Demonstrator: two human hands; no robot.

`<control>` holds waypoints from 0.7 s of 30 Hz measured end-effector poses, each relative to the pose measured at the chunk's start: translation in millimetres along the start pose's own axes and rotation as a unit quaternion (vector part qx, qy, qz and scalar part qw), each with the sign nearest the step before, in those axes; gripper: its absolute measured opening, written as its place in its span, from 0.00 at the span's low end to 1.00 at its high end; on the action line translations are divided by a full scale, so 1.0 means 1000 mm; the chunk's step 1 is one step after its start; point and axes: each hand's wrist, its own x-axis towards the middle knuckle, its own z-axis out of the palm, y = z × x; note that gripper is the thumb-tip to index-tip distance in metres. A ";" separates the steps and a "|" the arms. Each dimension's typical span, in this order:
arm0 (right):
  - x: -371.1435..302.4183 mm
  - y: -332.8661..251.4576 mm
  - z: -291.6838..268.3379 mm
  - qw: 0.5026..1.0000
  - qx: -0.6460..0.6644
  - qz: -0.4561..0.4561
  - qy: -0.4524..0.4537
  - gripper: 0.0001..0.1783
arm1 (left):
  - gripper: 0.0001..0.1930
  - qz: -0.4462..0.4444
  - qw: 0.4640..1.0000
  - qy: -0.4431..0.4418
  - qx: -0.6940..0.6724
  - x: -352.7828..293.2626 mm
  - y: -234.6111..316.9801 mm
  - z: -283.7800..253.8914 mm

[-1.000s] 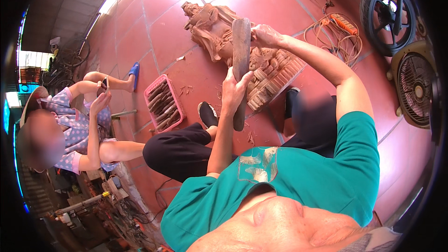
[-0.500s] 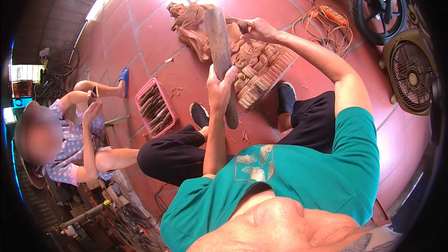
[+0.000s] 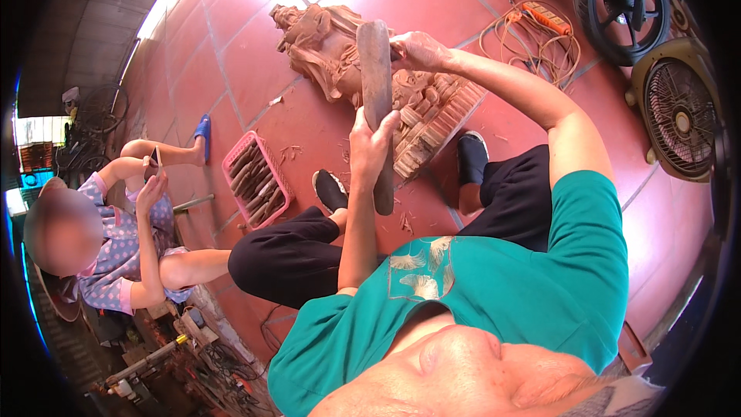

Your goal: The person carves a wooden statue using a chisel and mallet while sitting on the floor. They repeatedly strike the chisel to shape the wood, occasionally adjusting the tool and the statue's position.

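My left hand (image 3: 370, 145) is wrapped round a long, flat wooden mallet (image 3: 376, 73), which stands nearly lengthwise in front of me. Beyond the mallet's upper part, my right hand (image 3: 421, 52) is closed on a dark-handled chisel (image 3: 397, 54); the mallet and my fingers hide most of it. Under both hands a reddish-brown wood carving (image 3: 316, 50) lies on the floor, with draped folds at its far left end and a ridged base (image 3: 441, 125) toward the right. The mallet covers the carving's middle.
A pink basket (image 3: 287, 177) of brown wooden-handled tools sits left of my feet. Wood chips lie around on the red tiles. Another person (image 3: 127, 247) sits at the left with a phone. An orange power strip (image 3: 546, 18) with tangled cord, a wheel (image 3: 617, 8) and a fan (image 3: 679, 120) stand right.
The mallet and my left hand have shifted slightly to the right. My right hand has moved a little left, closer to the mallet's upper end.
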 end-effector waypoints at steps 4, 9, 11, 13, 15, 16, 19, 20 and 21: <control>0.001 -0.003 -0.012 0.994 0.064 0.067 -0.054 0.16 | 0.22 0.033 0.996 0.011 -0.085 -0.008 0.019 0.000; 0.002 0.003 -0.008 0.998 0.022 0.015 -0.049 0.15 | 0.20 0.040 0.999 0.001 -0.010 0.002 0.013 0.006; 0.000 0.000 -0.009 0.999 0.011 -0.007 -0.031 0.14 | 0.19 -0.041 0.994 -0.041 -0.088 0.003 0.007 -0.007; -0.005 -0.001 -0.016 0.999 0.023 0.011 -0.027 0.14 | 0.16 -0.097 0.979 -0.059 -0.170 -0.005 0.015 -0.013; -0.012 0.017 -0.021 0.999 0.044 0.031 0.000 0.15 | 0.16 -0.081 0.980 -0.042 -0.176 -0.005 0.017 -0.013; -0.014 0.021 -0.020 0.998 0.051 0.046 0.002 0.16 | 0.16 -0.075 0.980 -0.032 -0.180 -0.005 0.016 -0.013; -0.016 0.030 -0.015 0.995 0.085 0.045 0.032 0.18 | 0.16 -0.046 0.985 -0.015 -0.164 -0.004 0.015 -0.013; -0.016 0.032 -0.013 0.995 0.084 0.044 0.023 0.18 | 0.16 -0.034 0.987 -0.012 -0.155 -0.004 0.015 -0.013; -0.015 0.029 -0.012 0.995 0.085 0.043 0.015 0.17 | 0.16 -0.019 0.988 -0.008 -0.151 -0.004 0.016 -0.012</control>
